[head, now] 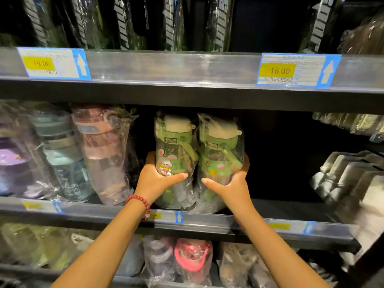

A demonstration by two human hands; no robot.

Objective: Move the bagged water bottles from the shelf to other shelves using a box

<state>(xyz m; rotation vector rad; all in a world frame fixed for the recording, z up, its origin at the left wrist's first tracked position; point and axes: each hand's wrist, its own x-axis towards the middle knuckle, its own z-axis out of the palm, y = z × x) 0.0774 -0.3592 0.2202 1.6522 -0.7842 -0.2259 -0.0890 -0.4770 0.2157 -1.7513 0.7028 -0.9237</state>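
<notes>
At the middle shelf's front edge, the left hand grips one bagged green water bottle and the right hand its twin, both upright, touching. Likely mid-transfer; no box is visible, so which way I cannot tell.

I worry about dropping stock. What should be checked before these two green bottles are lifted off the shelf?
1. Left hand grips the rabbit-sticker bottle: ok.
2. Right hand grips the second green bottle: ok.
3. Bags intact: cannot tell.
4. Headroom under the upper shelf: ok, a gap shows above the lids.
5. Pink bottle apart from the left hand: ok.
6. Box ready: cannot tell, none in view.
</notes>
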